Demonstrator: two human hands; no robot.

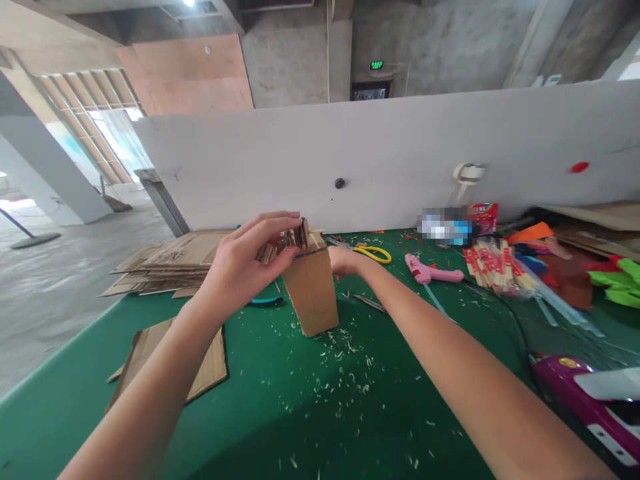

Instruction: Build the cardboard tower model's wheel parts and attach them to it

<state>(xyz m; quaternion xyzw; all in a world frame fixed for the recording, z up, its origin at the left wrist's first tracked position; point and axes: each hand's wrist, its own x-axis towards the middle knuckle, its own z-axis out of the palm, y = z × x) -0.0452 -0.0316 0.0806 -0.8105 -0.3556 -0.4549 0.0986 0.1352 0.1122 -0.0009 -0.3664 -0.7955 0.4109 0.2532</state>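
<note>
A tall, narrow cardboard box [313,293] stands upright on the green table. On its top sits a small stack of layered corrugated cardboard [301,235]. My left hand [253,257] is closed around that stack, fingers over the far side and thumb at the near edge by the box's top. A thin stick pokes out beside it. My right hand [345,261] reaches around the right side of the box; its fingers are hidden behind the box, so what they hold does not show.
Flat cardboard sheets [173,263] are piled left; another piece [207,367] lies nearer. Blue-handled pliers [267,301], yellow-handled scissors [375,253], a pink glue gun [433,272], bagged sticks [493,267] and a purple device [585,400] surround the work. Pale shavings litter the green table [250,427].
</note>
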